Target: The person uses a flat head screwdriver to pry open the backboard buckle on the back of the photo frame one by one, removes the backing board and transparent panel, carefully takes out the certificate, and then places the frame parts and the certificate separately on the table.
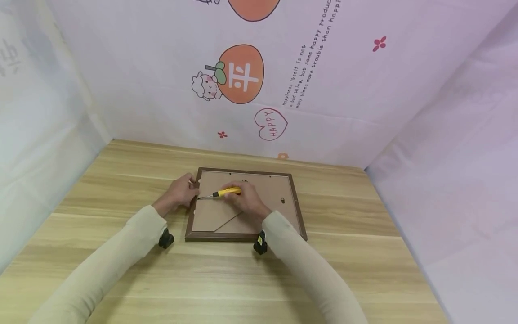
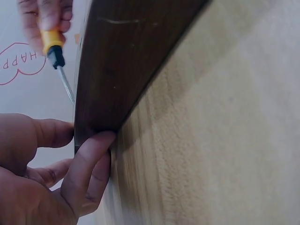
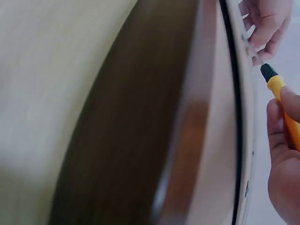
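A dark brown picture frame [image 1: 300, 216] lies face down on the wooden table [image 1: 364, 252], its tan backing board [image 1: 263, 189] up. My left hand [image 1: 180, 191] grips the frame's left rail near the far corner, fingers curled on the rail's outer side [image 2: 91, 154]. My right hand [image 1: 247, 200] holds a yellow-handled screwdriver [image 1: 226, 192] over the backing board. Its metal tip points left, to the inner edge of the left rail beside my left fingers. In the right wrist view the screwdriver [image 3: 276, 86] reaches toward the left hand [image 3: 265, 23].
Pale printed sheets [image 1: 323, 90] wall in the table at the back and both sides. A small metal hanger [image 1: 282, 200] sits on the backing board at the right. Bare table lies in front of the frame and to its sides.
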`<state>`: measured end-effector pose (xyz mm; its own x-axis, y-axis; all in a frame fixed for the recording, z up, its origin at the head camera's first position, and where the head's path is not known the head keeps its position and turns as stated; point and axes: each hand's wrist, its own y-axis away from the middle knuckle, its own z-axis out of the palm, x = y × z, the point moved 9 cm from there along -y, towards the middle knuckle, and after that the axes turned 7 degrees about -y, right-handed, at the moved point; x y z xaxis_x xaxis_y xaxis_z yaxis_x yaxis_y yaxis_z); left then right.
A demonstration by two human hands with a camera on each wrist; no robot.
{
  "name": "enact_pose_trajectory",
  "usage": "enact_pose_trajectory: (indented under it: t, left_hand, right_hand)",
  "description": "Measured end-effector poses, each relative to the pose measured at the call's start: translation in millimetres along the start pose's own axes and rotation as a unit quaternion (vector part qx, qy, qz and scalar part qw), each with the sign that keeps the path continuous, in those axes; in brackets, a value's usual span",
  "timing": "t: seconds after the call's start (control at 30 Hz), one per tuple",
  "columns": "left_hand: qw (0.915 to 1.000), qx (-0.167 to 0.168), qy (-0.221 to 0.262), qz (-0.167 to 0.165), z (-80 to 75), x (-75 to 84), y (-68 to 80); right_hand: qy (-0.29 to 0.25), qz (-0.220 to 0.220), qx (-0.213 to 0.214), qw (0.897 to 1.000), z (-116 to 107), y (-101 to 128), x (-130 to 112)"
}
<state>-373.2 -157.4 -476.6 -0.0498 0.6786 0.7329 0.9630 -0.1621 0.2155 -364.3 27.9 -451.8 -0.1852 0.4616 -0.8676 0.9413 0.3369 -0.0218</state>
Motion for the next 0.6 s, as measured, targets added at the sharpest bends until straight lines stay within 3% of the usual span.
enact_pose_trajectory:
  t: [0.2, 0.37, 0.5, 0.6]
  left_hand:
    - [1.0, -0.004, -0.006, 0.001, -0.8, -1.2, -0.2]
    - [1.0, -0.006, -0.004, -0.003, 0.6, -2.7, 0.2]
    - [1.0, -0.004, 0.0, -0.005, 0.5, -2.4, 0.2]
    - [1.0, -0.002, -0.003, -0.003, 0.1, -1.2, 0.1]
  right_hand:
    - [-0.117, -0.032, 0.003, 0.993, 4, -7, -16]
    - [-0.177, -0.031, -0.005, 0.984, 13, -7, -21]
    - [-0.195, -0.044, 0.017, 0.98, 18, -2, -27]
    - [-0.158, -0.067, 0.047, 0.984, 18, 3, -35]
